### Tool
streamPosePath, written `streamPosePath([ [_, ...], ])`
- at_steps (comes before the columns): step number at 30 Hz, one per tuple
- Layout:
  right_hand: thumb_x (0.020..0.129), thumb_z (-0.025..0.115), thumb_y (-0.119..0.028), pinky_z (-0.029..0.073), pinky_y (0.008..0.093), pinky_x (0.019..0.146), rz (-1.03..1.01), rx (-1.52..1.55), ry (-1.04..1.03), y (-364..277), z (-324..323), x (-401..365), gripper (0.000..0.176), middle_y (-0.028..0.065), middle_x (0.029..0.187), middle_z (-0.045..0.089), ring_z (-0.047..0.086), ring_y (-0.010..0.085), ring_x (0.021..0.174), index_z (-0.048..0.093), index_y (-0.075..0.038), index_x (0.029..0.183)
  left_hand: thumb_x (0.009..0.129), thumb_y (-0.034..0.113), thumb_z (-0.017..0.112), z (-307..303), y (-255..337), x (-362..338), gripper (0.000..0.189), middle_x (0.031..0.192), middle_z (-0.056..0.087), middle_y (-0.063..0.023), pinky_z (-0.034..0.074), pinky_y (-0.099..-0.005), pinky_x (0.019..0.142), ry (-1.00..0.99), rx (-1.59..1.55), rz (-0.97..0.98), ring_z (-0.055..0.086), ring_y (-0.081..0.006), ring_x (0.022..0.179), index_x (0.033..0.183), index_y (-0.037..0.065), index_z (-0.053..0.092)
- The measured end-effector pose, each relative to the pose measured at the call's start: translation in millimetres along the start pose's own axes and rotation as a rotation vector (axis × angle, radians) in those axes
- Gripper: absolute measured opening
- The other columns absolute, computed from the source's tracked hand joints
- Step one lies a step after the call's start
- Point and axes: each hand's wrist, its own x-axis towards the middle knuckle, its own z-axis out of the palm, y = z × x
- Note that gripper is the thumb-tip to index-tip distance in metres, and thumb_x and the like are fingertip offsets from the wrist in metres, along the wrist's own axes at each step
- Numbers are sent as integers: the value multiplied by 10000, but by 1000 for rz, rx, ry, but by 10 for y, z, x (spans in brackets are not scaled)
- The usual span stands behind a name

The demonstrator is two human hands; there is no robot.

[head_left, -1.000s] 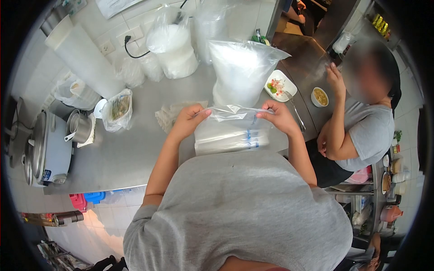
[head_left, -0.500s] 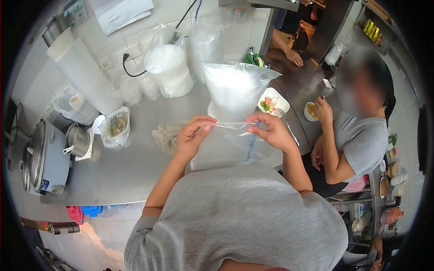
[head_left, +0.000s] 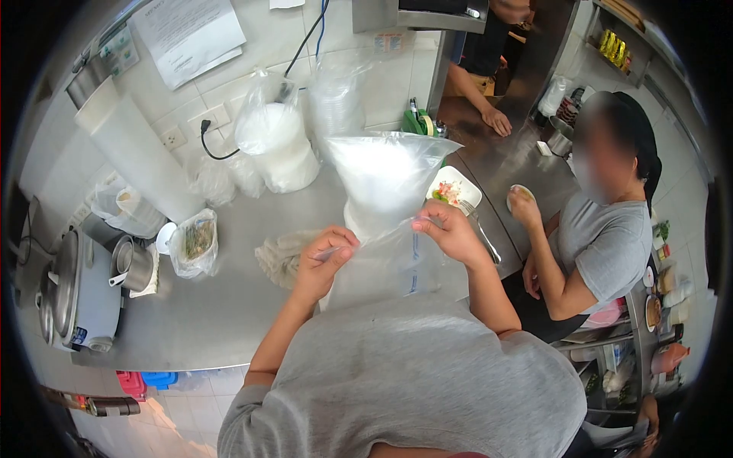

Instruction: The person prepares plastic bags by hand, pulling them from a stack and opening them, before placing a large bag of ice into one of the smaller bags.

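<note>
A thin clear plastic bag with blue print hangs stretched between my hands, close to the front of my shirt. My left hand pinches its upper edge at one side, thumb against the curled fingers. On the other side my right hand pinches the edge slightly higher up. Just behind, a large clear bag stands on the counter with a white mass inside. A crumpled cloth lies left of my left hand. Beyond my right hand are a white dish of food and a fork.
The steel counter carries bagged white containers, a bag of food, a metal pot and a large lidded cooker at left. A co-worker sits at right, hand at a small bowl.
My right hand has risen a little relative to my left, tilting the bag's edge. The co-worker's hand has moved from above the small bowl to its side. The view has shifted slightly.
</note>
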Motion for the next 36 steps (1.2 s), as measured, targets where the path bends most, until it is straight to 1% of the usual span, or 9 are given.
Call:
streamPosePath([
  [6,811,635,-138,414,284,644,41,-4,-164,149,-42,6,183,68,722,532,509,172,686,574,-3,704,851,128,602,-71,-58,12,154,818,556,-30,382,-236,742,59,107,-49,491,-107,813,729,36,580],
  [12,882,561,-192,413,279,616,-270,183,385,86,135,141,296,33,647,520,491,157,636,534,-23,642,866,159,585,-65,-75,-35,201,610,535,-16,441,-276,542,-335,-363,-197,510,-125,540,723,18,581],
  [15,916,509,-249,437,267,608,22,1109,110,25,0,105,310,35,648,538,516,171,607,533,-46,684,892,235,548,8,80,46,273,549,524,-8,446,-290,460,-492,153,-472,488,-121,440,719,25,579],
  [18,907,508,-319,479,320,663,209,1032,-329,368,-43,111,308,26,648,551,547,143,588,548,-53,756,904,244,519,-281,-10,91,263,553,539,-18,463,-269,477,-460,230,-402,521,-107,473,735,49,570],
  [22,892,515,-375,483,295,607,61,767,-580,801,31,248,321,23,620,524,534,108,588,535,-57,934,876,154,533,-418,121,517,107,709,565,-20,465,-255,511,151,-521,-97,534,-109,517,828,59,533],
  [24,875,520,-430,493,283,635,-182,1204,-485,836,9,373,436,32,708,559,566,123,643,518,-55,1098,865,128,529,-482,232,825,66,739,550,-17,451,-245,522,-103,-705,-95,532,-108,556,847,66,515],
  [28,914,461,-370,449,262,668,-63,1093,62,120,-166,676,462,20,766,535,516,115,664,453,-74,1267,849,112,533,-407,164,1385,60,750,537,-10,399,-245,473,189,-128,-137,504,-95,582,884,79,497],
  [31,929,441,-318,446,277,658,10,782,46,398,-214,941,398,25,771,537,512,122,670,493,-56,1224,854,141,529,-413,-205,1589,100,745,531,1,366,-254,440,341,14,-250,482,-88,585,932,81,506],
  [36,931,442,-273,478,284,656,374,1625,-33,824,-10,979,313,54,883,582,552,139,727,534,-34,1112,881,228,498,-546,-1344,1253,190,752,539,26,342,-247,438,399,-219,-471,462,-86,560,1024,111,545],
])
